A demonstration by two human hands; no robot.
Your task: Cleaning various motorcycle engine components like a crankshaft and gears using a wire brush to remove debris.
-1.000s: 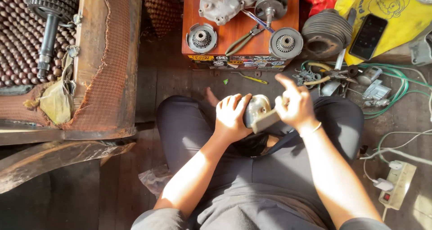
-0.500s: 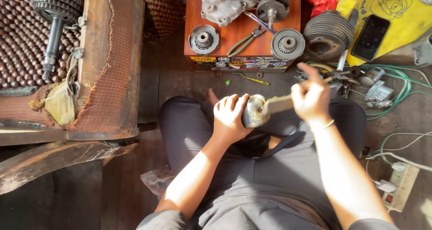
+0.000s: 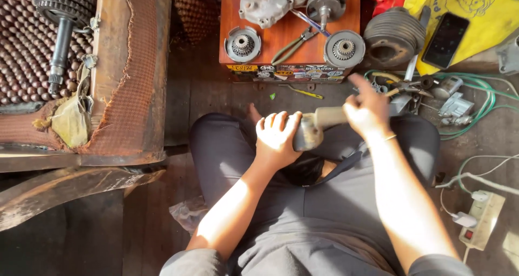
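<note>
I sit cross-legged on a wooden floor in grey trousers. My left hand (image 3: 277, 138) wraps around a round metal part (image 3: 307, 134) held over my lap. My right hand (image 3: 367, 109) grips the pale strip (image 3: 331, 115) that sticks out of that part to the right, fingers curled over it. Both hands hover just in front of a low orange wooden box (image 3: 289, 44).
On the box lie two gear discs (image 3: 243, 44) (image 3: 344, 49), an engine casing (image 3: 267, 3) and pliers (image 3: 294, 45). A finned cylinder (image 3: 392, 35), a phone (image 3: 445, 33) on a yellow bag, green cable and tools lie right. A power strip (image 3: 483, 218) sits lower right. A geared shaft (image 3: 60, 17) rests on the beaded seat left.
My right hand has slid rightward along the pale strip, drawing it out of the round part. My left hand stays clamped on the part.
</note>
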